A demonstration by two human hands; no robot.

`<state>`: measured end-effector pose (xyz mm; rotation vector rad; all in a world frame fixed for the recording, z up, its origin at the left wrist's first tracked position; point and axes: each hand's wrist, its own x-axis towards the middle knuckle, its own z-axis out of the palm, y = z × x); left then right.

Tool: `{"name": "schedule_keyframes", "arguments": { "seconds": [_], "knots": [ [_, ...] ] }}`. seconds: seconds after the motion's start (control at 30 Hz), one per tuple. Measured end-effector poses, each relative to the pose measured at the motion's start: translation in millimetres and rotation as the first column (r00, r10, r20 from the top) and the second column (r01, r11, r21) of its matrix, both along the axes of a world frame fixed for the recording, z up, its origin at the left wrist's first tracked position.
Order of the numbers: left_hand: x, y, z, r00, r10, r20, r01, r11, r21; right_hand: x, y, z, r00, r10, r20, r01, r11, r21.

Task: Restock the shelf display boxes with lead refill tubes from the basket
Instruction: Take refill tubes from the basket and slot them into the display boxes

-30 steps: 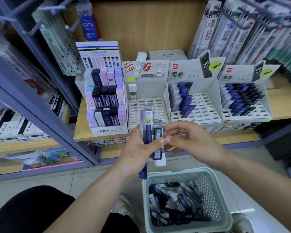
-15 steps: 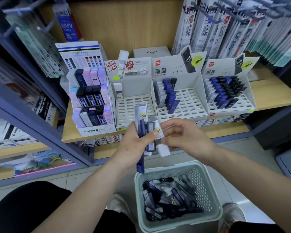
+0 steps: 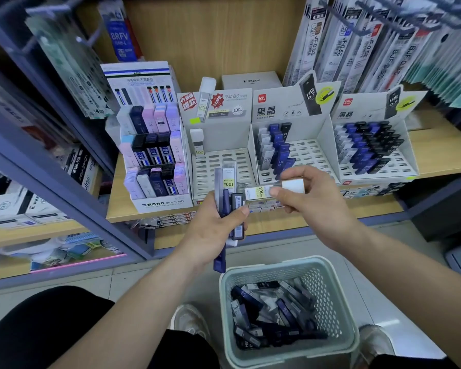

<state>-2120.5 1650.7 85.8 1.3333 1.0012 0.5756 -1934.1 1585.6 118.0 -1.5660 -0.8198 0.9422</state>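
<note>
**Head view.** At frame centre the left hand (image 3: 216,233) grips an upright bundle of lead refill tubes (image 3: 230,201), with the thumb pressed across their fronts. The bundle is made up of a clear tube with a yellow-and-white label reading "100", a dark blue tube whose lower end projects below the palm, and a black-framed tube. The right hand (image 3: 314,209), at 3 o'clock of the left, pinches a single white-capped tube (image 3: 261,192) between thumb and fingers. This tube lies horizontal, with its cap toward 3 o'clock and its labelled end just beside the bundle; contact between the two cannot be determined. At 6 o'clock of both hands a pale green perforated basket (image 3: 330,294) stands on the floor and holds a jumble of loose tubes (image 3: 272,315) in dark blue, black and clear. On the wooden shelf (image 3: 434,147) at 12 o'clock of the bundle, the near display box (image 3: 224,134) holds one standing white tube (image 3: 197,141) in the rear left corner of its slotted tray. The middle display box (image 3: 309,153), at 1 o'clock, carries grey, blue and black tubes along its left side. The right display box (image 3: 399,166), at 2 o'clock, is stocked across most of its tray. A tiered MONO box (image 3: 157,155) stands at 10 o'clock.
</note>
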Motion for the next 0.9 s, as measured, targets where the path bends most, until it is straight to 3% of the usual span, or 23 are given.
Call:
{"name": "schedule_keyframes", "arguments": {
  "seconds": [0.27, 0.4, 0.5, 0.7, 0.9],
  "knots": [
    [-12.2, 6.6, -1.7, 0.998, 0.061, -0.012, -0.062, 0.998, -0.026, -3.7, 30.8, 10.0, 0.988, -0.130, 0.079, 0.115, 0.979, 0.167],
    [-21.1, 11.3, -6.3, 0.995, 0.094, -0.019, -0.094, 0.995, -0.017, -3.5, 64.8, 16.2, 0.953, -0.102, 0.285, 0.042, 0.977, 0.207],
    [-28.2, 14.0, -9.9, 0.994, 0.109, 0.001, -0.108, 0.994, -0.027, -3.7, 94.1, 14.5, 0.892, -0.062, 0.448, -0.035, 0.978, 0.205],
    [-40.1, 20.8, -11.6, 0.991, 0.132, -0.015, -0.132, 0.991, -0.003, -11.4, 142.1, 4.0, 0.784, -0.008, 0.620, -0.124, 0.978, 0.170],
    [-43.2, 25.6, -15.2, 0.991, 0.133, -0.020, -0.133, 0.991, 0.020, -15.7, 160.7, -3.5, 0.724, 0.060, 0.687, -0.178, 0.979, 0.102]
  ]
}}
